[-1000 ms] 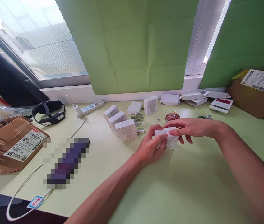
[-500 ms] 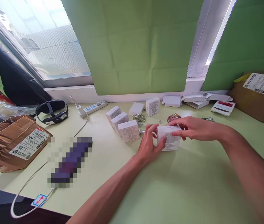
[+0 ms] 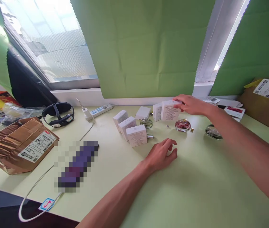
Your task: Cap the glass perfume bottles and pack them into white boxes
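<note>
My right hand [image 3: 188, 104] grips a small white printed box [image 3: 169, 112] by its upper right side, at the back of the table. That box stands upright beside another white box [image 3: 157, 112]. My left hand [image 3: 161, 154] rests over the table nearer to me, holding nothing, fingers curved and apart. In front of the held box lie a round pinkish-red glass bottle [image 3: 182, 125] and a small gold cap [image 3: 192, 129]. A clear round bottle [image 3: 146, 123] lies left of them. Partly behind my right forearm is a dark round bottle [image 3: 213, 131].
Several white boxes, one at the front [image 3: 136, 136], stand in a slanted row at the left. A power strip [image 3: 100, 110], black headset [image 3: 58, 114], brown package [image 3: 21, 145] and blurred phone [image 3: 78, 166] with a white cable lie further left. A cardboard box [image 3: 266, 103] stands at the right.
My right hand has carried the white box away from me to the back, beside another standing box. My left hand has let go of it and stayed near the front.
</note>
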Motion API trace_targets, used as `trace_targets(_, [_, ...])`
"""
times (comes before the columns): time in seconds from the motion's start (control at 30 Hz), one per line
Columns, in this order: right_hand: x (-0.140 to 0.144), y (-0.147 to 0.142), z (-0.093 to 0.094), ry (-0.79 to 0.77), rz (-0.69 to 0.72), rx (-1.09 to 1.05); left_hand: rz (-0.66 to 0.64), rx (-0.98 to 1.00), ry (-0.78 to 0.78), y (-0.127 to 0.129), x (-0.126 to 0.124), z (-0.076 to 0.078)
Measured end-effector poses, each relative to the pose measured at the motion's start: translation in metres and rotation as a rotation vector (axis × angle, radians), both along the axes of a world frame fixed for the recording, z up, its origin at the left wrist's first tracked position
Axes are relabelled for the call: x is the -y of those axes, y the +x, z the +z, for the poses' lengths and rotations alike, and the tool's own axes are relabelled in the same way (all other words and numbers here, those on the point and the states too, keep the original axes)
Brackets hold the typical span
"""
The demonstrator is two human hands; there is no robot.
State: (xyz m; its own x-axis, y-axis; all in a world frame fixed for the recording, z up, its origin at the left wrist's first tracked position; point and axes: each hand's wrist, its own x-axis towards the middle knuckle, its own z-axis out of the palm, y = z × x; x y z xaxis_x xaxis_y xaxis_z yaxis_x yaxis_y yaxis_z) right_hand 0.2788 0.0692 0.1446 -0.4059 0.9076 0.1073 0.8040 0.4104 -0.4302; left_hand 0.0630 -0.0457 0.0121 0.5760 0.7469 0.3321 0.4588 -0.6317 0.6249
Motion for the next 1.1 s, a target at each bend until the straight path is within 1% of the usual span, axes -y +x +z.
trace_targets(0.1, [-0.023, -0.010, -0.014, 0.003, 0.030, 0.007, 0.002, -0.014, -0.007, -0.001, 0.000, 0.001])
trace_targets(0.2, [-0.033, -0.017, -0.025, -0.012, 0.061, 0.019, -0.005, -0.028, -0.009, -0.001, -0.001, 0.001])
trace_targets(0.3, [-0.036, -0.022, -0.034, -0.034, 0.078, 0.039, -0.006, -0.040, -0.016, -0.002, -0.002, 0.001])
trace_targets(0.4, [-0.035, -0.024, -0.040, -0.055, 0.063, 0.051, -0.005, -0.040, -0.014, -0.001, -0.002, 0.001])
trace_targets(0.5, [-0.032, -0.018, -0.037, -0.047, 0.033, 0.036, -0.009, -0.033, -0.008, -0.002, -0.002, 0.001])
trace_targets(0.57, [-0.029, -0.003, -0.026, -0.026, -0.017, 0.012, -0.008, -0.036, -0.016, -0.002, -0.002, 0.001])
trace_targets(0.6, [-0.028, 0.008, -0.020, -0.011, -0.064, 0.000, -0.006, -0.039, -0.022, -0.002, -0.002, 0.001])
trace_targets(0.7, [-0.027, 0.056, -0.003, 0.050, -0.262, 0.009, 0.001, -0.041, -0.030, -0.002, -0.002, 0.001])
trace_targets(0.77, [-0.029, 0.091, -0.003, 0.113, -0.427, 0.062, -0.002, -0.034, -0.028, -0.002, -0.002, 0.001])
trace_targets(0.8, [-0.031, 0.107, -0.008, 0.135, -0.501, 0.101, -0.006, -0.030, -0.027, -0.002, -0.002, 0.001])
trace_targets(0.83, [-0.034, 0.122, -0.015, 0.143, -0.541, 0.146, -0.010, -0.029, -0.027, -0.002, -0.002, 0.001])
trace_targets(0.93, [-0.045, 0.150, -0.044, 0.183, -0.574, 0.283, -0.012, -0.040, -0.040, -0.002, -0.003, 0.002])
trace_targets(1.03, [-0.061, 0.154, -0.067, 0.248, -0.537, 0.389, -0.019, -0.052, -0.045, -0.002, -0.004, 0.003])
trace_targets(1.1, [-0.075, 0.149, -0.074, 0.289, -0.501, 0.440, -0.036, -0.049, -0.029, -0.002, -0.005, 0.002])
